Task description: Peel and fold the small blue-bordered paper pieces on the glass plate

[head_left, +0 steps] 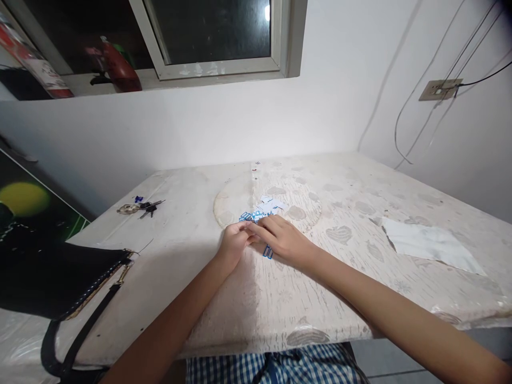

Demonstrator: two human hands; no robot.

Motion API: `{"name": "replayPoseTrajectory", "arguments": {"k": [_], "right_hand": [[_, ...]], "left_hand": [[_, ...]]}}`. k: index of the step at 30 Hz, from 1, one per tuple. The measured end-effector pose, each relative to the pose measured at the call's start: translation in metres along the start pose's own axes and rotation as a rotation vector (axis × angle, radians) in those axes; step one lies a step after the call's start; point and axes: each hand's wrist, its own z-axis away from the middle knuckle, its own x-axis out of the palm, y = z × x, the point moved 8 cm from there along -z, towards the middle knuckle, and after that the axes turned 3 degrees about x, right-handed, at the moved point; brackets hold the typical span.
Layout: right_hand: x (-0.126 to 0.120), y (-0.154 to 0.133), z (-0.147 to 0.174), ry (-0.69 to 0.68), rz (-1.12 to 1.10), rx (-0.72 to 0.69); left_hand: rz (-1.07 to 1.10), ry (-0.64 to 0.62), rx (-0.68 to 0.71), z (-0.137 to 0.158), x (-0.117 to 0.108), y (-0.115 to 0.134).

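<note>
My left hand (232, 242) and my right hand (285, 238) meet at the middle of the table, fingertips pressed together. Whatever lies between those fingers is too small and too covered to make out. Just beyond them is a loose pile of small white paper pieces (271, 204); several nearer ones carry blue outlines (256, 214). One blue-outlined piece (268, 252) shows below my right palm. My right fingers hide part of the pile.
A patterned cloth covers the table (320, 298). Keys (148, 208) lie at the left, behind a black bag (60, 277) with a strap. A white cloth-like piece (430, 245) lies at the right. Bottles (120, 66) stand on the window sill; cables hang from a wall socket (440, 89).
</note>
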Motion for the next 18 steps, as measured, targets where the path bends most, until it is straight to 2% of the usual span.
{"name": "replayPoseTrajectory", "arguments": {"k": [5,10,18], "right_hand": [[-0.006,0.007,0.001,0.062,-0.229,0.065],[-0.008,0.015,0.002,0.063,-0.397,0.179],[-0.003,0.030,0.008,0.107,-0.571,0.341]], "left_hand": [[0.047,-0.057,-0.016,0.000,0.002,-0.002],[0.100,-0.123,-0.026,0.000,0.004,-0.004],[0.127,-0.138,-0.084,-0.001,0.005,-0.012]]}}
